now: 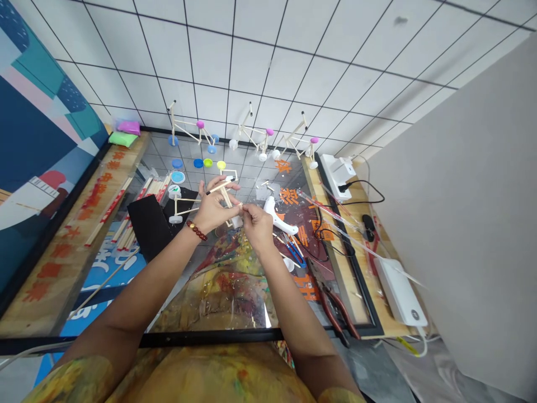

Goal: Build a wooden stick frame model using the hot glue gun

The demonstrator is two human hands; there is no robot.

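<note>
Left hand (213, 208) grasping wooden stick frame (225, 196); right hand (257, 221) pinching thin stick (239, 206) crosswise at frame's right side, hands nearly touching

Four wheeled stick frames (188, 127) (three standing, one held).

**Tight on both sides, open toward you**

Your right hand (257, 224) has only a narrow gap before the white glue gun (279, 215), with the blue-handled scissors (296, 253) just beyond. Your left hand (212, 207), holding the stick frame (225, 196), sits just beside a wheeled stick model (180, 204); the black foam pad (149, 226) and loose wooden sticks (145, 193) block the way further left. Ahead, bottle caps (198, 163) and three more stick models (251, 134) stand in your path. Toward you, you can pass over the paint-smeared sheet (226, 285) as far as the black frame edge (138, 339). To the right, black cables (323, 238) and red-handled pliers (335, 308) lie in the way.
</note>
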